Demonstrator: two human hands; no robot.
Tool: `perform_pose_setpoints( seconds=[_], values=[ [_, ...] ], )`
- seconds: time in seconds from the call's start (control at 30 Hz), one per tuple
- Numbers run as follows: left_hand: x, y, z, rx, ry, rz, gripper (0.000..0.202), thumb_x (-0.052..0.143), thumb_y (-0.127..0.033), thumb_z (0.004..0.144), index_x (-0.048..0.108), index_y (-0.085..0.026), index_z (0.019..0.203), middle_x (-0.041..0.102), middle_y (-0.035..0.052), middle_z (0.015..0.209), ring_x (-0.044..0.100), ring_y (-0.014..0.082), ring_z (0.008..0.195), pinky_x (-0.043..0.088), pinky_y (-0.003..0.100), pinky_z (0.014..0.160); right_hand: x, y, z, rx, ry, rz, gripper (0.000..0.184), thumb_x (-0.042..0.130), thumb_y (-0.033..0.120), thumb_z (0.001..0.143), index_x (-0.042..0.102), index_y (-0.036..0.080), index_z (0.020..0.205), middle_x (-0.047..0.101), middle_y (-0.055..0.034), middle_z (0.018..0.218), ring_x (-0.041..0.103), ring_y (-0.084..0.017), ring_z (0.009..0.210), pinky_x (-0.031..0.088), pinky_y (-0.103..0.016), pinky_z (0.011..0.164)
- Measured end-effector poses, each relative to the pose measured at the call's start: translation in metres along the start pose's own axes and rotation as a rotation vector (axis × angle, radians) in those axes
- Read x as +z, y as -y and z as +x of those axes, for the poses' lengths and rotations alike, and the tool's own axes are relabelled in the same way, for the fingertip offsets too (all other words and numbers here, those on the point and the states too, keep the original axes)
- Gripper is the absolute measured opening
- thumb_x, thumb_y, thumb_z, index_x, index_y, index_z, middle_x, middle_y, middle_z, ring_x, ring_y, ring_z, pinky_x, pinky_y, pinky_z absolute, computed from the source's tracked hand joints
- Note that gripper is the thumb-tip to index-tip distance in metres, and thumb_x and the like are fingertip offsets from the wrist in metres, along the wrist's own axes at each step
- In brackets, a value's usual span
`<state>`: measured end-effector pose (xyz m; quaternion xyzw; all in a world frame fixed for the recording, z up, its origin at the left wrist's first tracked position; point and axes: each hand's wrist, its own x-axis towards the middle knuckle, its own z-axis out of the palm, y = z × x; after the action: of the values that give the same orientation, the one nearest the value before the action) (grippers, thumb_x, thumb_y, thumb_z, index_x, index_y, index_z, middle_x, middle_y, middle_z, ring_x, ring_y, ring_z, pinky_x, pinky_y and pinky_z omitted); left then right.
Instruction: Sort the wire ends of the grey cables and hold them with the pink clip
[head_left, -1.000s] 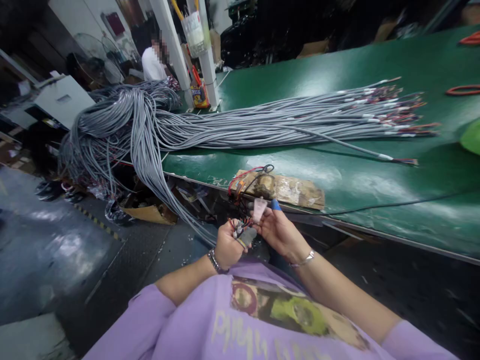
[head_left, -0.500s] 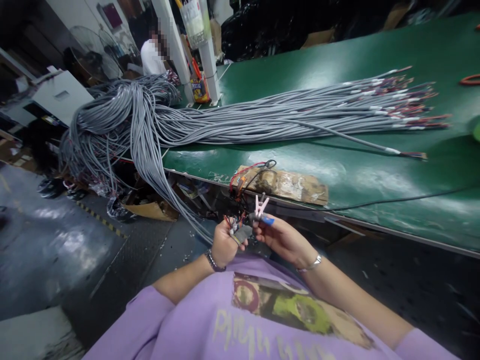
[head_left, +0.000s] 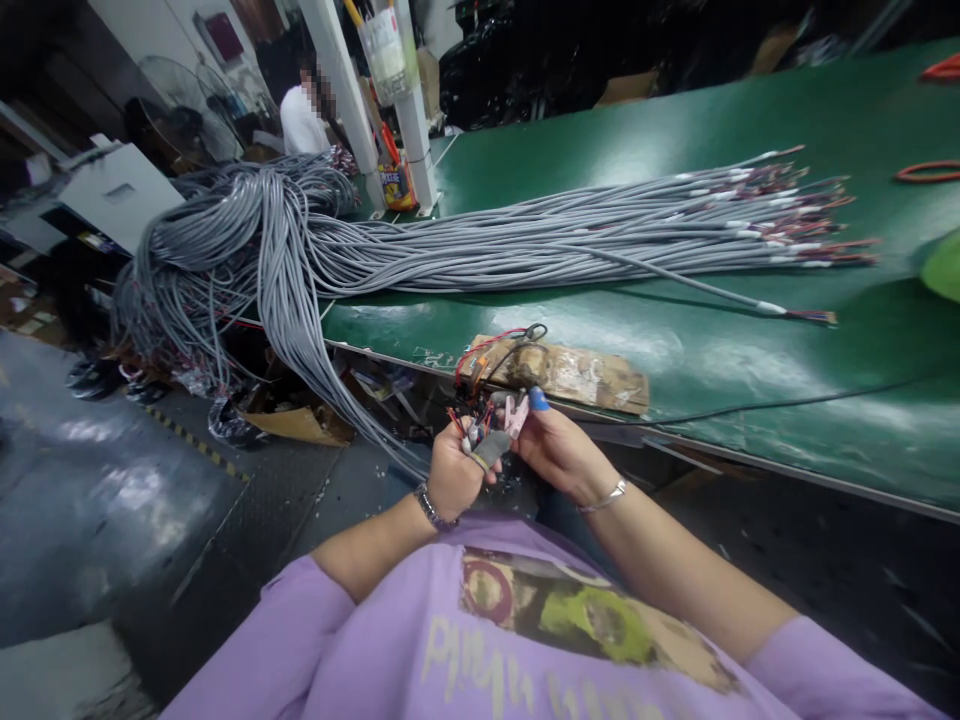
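Note:
My left hand (head_left: 454,474) is closed on a bunch of cable ends (head_left: 466,428), whose thin coloured wires stick out above the fist. A grey cover (head_left: 491,448) sits over its thumb. Close beside it, my right hand (head_left: 561,452) pinches a pale pink clothespin (head_left: 515,414). Blue tape wraps the tip of that thumb. The clothespin is right by the wire ends; whether it grips any of them I cannot make out. Grey cables (head_left: 360,405) hang over the table edge and run down toward my left hand.
Long grey cables (head_left: 480,245) with stripped ends lie along the green table (head_left: 750,400). At its near edge is a taped wooden block (head_left: 574,372) with red and black leads. A black cord (head_left: 720,408) trails right. Another person (head_left: 304,120) is at the far left.
My right hand has moved slightly up and closer to my left hand. The clothespin has tilted over, its upright arms now lower between the fingers. My left hand still holds the cable ends.

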<state>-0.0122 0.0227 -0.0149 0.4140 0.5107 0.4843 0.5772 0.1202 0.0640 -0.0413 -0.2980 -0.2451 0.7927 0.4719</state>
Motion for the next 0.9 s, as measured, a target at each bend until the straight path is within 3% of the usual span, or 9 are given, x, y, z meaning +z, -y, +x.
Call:
perform_pose_setpoints(
  seconds=[0.13, 0.43, 0.7, 0.9],
  values=[
    [0.002, -0.001, -0.002, -0.032, 0.013, 0.019, 0.044, 0.079, -0.052, 0.061, 0.049, -0.019, 0.064, 0.053, -0.0067, 0.043, 0.042, 0.0059, 0.032, 0.032, 0.017, 0.034, 0.002, -0.002, 0.0, -0.036, -0.037, 0.028, 0.035, 0.076, 0.053, 0.073, 0.071, 0.019, 0.08, 0.071, -0.0038, 0.076, 0.063, -0.019, 0.074, 0.052, -0.033, 0.073],
    [0.002, -0.006, -0.007, -0.096, 0.013, 0.041, 0.044, 0.079, -0.053, 0.056, 0.054, -0.018, 0.069, 0.053, -0.0064, 0.042, 0.041, 0.006, 0.032, 0.032, 0.017, 0.034, 0.005, -0.004, 0.0, -0.041, -0.06, 0.053, 0.036, 0.079, 0.053, 0.071, 0.071, 0.018, 0.078, 0.071, -0.0041, 0.075, 0.061, -0.017, 0.069, 0.051, -0.033, 0.071],
    [0.0, -0.006, -0.013, -0.084, 0.03, 0.026, 0.047, 0.078, -0.056, 0.058, 0.05, -0.019, 0.063, 0.051, -0.0066, 0.043, 0.042, 0.0052, 0.033, 0.033, 0.017, 0.035, -0.007, -0.01, -0.006, 0.047, -0.072, 0.037, 0.046, 0.065, 0.068, 0.075, 0.068, 0.023, 0.083, 0.07, -0.0019, 0.075, 0.062, -0.016, 0.066, 0.049, -0.028, 0.062],
    [-0.013, 0.005, -0.018, -0.139, 0.004, 0.008, 0.052, 0.083, -0.057, 0.052, 0.051, -0.019, 0.064, 0.055, -0.0055, 0.043, 0.045, 0.0066, 0.033, 0.034, 0.018, 0.035, -0.022, -0.019, -0.015, 0.104, -0.09, 0.082, 0.036, 0.071, 0.056, 0.076, 0.058, 0.024, 0.065, 0.069, -0.0015, 0.073, 0.061, -0.016, 0.064, 0.051, -0.028, 0.06]
  ],
)
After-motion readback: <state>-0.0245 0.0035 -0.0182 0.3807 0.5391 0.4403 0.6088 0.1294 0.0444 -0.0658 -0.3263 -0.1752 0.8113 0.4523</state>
